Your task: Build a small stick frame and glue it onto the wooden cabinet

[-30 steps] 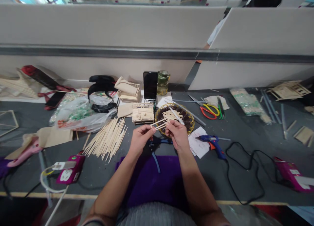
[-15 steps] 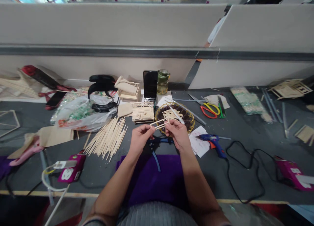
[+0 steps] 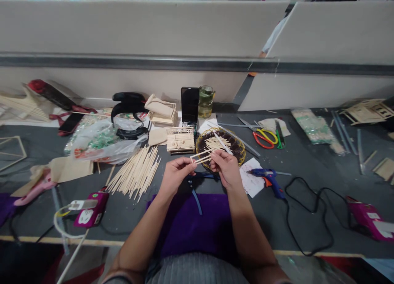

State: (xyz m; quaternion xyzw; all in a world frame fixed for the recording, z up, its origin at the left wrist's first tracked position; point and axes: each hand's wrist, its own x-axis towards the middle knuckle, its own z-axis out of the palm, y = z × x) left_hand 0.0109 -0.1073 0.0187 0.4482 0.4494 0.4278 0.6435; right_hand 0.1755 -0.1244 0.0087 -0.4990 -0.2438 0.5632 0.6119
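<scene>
Both my hands pinch a small frame of thin wooden sticks (image 3: 200, 156) above the table's middle. My left hand (image 3: 176, 174) grips its left end with closed fingers. My right hand (image 3: 225, 168) holds its right end between thumb and fingers. Just behind the frame sits a round wicker basket (image 3: 238, 146) holding several cut sticks. A small stick-built model house (image 3: 180, 140) stands left of the basket. A loose pile of long bamboo sticks (image 3: 135, 173) lies to the left of my left hand.
A blue glue gun (image 3: 267, 177) with a black cord lies right of my hands on white paper. Scissors (image 3: 264, 137), a propped phone (image 3: 189, 104), a glass jar (image 3: 205, 102), a plastic bag (image 3: 101, 142) and a purple cloth (image 3: 191, 222) surround the work spot. Grey partitions stand behind.
My hands have shifted the stick frame very slightly; its tilt has changed a little. Nothing else on the table has moved.
</scene>
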